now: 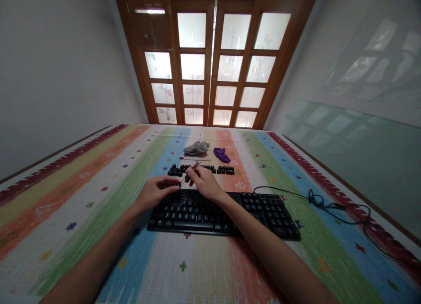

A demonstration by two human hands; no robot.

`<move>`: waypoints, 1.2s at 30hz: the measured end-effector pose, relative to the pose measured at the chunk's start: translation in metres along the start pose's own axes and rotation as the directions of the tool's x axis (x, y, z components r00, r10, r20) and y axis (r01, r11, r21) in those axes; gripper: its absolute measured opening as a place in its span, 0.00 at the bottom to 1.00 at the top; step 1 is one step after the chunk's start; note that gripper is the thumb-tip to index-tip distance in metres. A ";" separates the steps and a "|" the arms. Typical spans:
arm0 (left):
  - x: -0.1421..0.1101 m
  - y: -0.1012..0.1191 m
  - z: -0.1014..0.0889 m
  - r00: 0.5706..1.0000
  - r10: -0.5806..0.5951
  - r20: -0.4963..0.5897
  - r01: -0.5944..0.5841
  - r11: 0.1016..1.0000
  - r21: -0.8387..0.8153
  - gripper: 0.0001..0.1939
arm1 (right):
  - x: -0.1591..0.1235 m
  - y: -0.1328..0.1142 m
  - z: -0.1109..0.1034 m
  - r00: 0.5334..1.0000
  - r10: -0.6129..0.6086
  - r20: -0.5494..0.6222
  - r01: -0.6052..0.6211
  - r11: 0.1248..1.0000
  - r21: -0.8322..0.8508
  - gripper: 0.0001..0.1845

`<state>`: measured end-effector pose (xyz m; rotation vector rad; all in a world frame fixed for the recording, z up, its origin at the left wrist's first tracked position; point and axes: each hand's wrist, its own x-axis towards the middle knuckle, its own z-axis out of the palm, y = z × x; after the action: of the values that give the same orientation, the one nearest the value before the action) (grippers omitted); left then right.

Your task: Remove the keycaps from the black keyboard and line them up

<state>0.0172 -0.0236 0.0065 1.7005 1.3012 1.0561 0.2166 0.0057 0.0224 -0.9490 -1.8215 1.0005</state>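
A black keyboard (194, 226) lies on the striped tablecloth, several of its keys hidden by my hands and right forearm. My right hand (204, 181) grips a slim pen-like tool (197, 165) with a brownish upper end and a thin tip slanting down to the left. At that tip, over the keyboard's back left edge, my left hand (159, 191) has thumb and fingers pinched together. Something small and dark seems to be at its fingertips, too small to name. Just behind the hands, loose black keycaps (226, 170) stand in rows.
Behind the keycaps lie a thin rod (195, 159), a crumpled grey cloth (196, 148) and a purple cloth (221, 155). The keyboard's black cable (315, 201) runs off to the right in a loose tangle. A glass panel (355, 141) leans by the right wall.
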 end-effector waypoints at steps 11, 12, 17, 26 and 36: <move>0.000 0.002 0.002 0.994 0.003 -0.112 -0.004 1.000 -0.016 0.21 | -0.001 -0.001 0.001 0.999 -0.014 -0.046 0.012 0.999 -0.040 0.12; 0.000 0.003 0.002 0.992 0.016 -0.126 -0.017 1.000 -0.012 0.21 | -0.001 -0.001 0.001 0.999 -0.016 -0.051 0.014 0.999 -0.048 0.12; 0.001 0.001 0.000 0.987 0.041 -0.153 -0.040 0.999 0.011 0.20 | 0.000 -0.002 -0.001 0.997 0.013 -0.071 -0.019 0.996 -0.081 0.12; 0.013 -0.009 -0.001 0.990 0.127 -0.064 -0.109 0.966 0.234 0.13 | 0.007 -0.011 -0.026 0.986 -0.086 -0.141 0.059 0.980 -0.189 0.12; 0.043 0.002 0.026 0.957 0.133 0.257 -0.238 0.868 0.435 0.05 | 0.005 -0.028 -0.045 0.982 -0.122 -0.143 0.100 0.983 -0.154 0.12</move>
<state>0.0480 0.0157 0.0050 2.2709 1.3328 0.6584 0.2492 0.0110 0.0640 -0.9716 -1.8166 0.7144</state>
